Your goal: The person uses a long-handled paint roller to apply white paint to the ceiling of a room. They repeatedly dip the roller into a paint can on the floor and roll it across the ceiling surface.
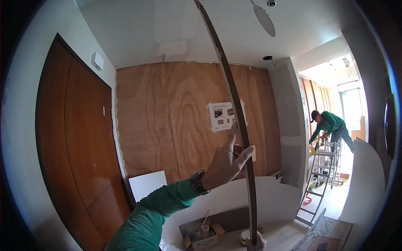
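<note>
A long, narrow dark strip (228, 79) runs from the ceiling area down to the lower edge of the view, bowed by the lens. My left hand (224, 165) reaches up from a green sleeve with a dark watch at the wrist. Its thumb crosses the strip, the index finger stretches upward along it, and the other fingers are bent and partly hidden. Down at the bottom edge my right hand (260, 243), partly cut off, is closed round the strip's lower part. Beyond the strip, a printed sheet (218, 117) is taped to a plywood wall (146, 117).
A brown wooden door (90, 167) stands at left. Below are a box with rolls (205, 242), a small tub (244, 235) and curved white panels (272, 196). At right, a person in green (333, 123) leans over beside a metal stepladder (317, 184). A round plate hangs from the ceiling.
</note>
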Action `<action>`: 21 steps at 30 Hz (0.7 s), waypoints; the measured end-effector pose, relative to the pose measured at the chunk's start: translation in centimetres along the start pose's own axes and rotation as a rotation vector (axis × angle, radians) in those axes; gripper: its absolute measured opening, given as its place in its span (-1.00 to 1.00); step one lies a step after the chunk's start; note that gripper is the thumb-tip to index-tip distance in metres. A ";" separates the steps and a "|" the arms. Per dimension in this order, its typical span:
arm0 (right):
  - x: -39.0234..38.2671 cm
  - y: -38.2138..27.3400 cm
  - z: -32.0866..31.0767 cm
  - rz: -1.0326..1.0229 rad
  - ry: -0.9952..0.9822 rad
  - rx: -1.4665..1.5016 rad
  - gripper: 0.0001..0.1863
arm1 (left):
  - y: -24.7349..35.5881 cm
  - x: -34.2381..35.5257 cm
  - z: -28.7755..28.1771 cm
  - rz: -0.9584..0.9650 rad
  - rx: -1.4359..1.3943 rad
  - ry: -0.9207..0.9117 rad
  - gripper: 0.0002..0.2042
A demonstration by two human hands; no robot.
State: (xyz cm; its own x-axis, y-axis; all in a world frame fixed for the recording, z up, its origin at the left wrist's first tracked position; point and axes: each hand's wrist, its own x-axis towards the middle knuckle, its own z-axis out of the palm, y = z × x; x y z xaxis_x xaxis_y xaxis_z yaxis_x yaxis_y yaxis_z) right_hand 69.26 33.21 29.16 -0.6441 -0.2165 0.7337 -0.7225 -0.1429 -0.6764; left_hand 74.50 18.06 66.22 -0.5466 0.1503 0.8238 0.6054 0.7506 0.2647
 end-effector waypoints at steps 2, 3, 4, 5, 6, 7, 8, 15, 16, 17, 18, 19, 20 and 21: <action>0.7 -0.2 0.1 -0.056 0.032 0.024 -0.60 | 0.5 0.7 -0.4 -0.054 -0.040 -0.001 -0.11; 1.1 -0.2 0.1 -0.083 0.050 0.034 -0.59 | 0.6 0.9 -0.5 -0.080 -0.063 -0.003 -0.11; 1.2 0.3 0.2 -0.110 0.060 0.003 -0.58 | 0.5 1.0 -0.4 -0.092 -0.087 0.007 -0.12; 1.3 0.8 0.3 -0.138 0.066 -0.024 -0.57 | 0.4 1.0 -0.3 -0.106 -0.107 0.020 -0.12; 1.4 1.1 0.3 -0.166 0.072 -0.052 -0.57 | 0.3 1.0 -0.3 -0.119 -0.127 0.032 -0.13; 1.4 1.3 0.4 -0.070 0.038 -0.047 -0.56 | 0.1 1.2 -0.3 -0.123 -0.140 0.044 -0.13; 1.5 1.2 0.3 0.028 -0.001 -0.041 -0.56 | -0.2 1.4 -0.5 -0.133 -0.152 0.060 -0.13; 4.0 -1.0 1.8 0.023 -0.032 0.014 -0.53 | -4.1 2.9 -2.6 -0.219 -0.187 0.091 -0.16; 4.5 -1.1 2.1 0.044 -0.041 -0.013 -0.53 | -4.7 3.3 -3.0 -0.230 -0.196 0.098 -0.16; 5.1 -1.3 2.3 0.064 -0.051 -0.040 -0.54 | -5.4 3.7 -3.4 -0.241 -0.206 0.105 -0.17; 5.7 -1.6 2.4 0.085 -0.061 -0.068 -0.54 | -6.0 4.2 -3.7 -0.252 -0.215 0.111 -0.18; 6.6 -2.4 2.6 0.079 -0.069 -0.065 -0.56 | -6.5 4.9 -3.9 -0.242 -0.235 0.116 -0.22; 7.6 -3.3 2.9 0.067 -0.084 -0.055 -0.58 | -7.2 5.3 -4.4 -0.244 -0.220 0.124 -0.21; 8.5 -4.0 3.1 0.056 -0.098 -0.045 -0.60 | -8.3 5.9 -5.0 -0.245 -0.206 0.130 -0.19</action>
State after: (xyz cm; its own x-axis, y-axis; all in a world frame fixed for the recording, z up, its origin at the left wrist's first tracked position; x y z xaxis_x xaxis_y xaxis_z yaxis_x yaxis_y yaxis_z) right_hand 67.47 28.98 37.93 -0.6577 -0.3171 0.6833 -0.6980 -0.0844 -0.7111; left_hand 69.09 9.51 71.36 -0.6198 -0.1116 0.7768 0.5769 0.6063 0.5474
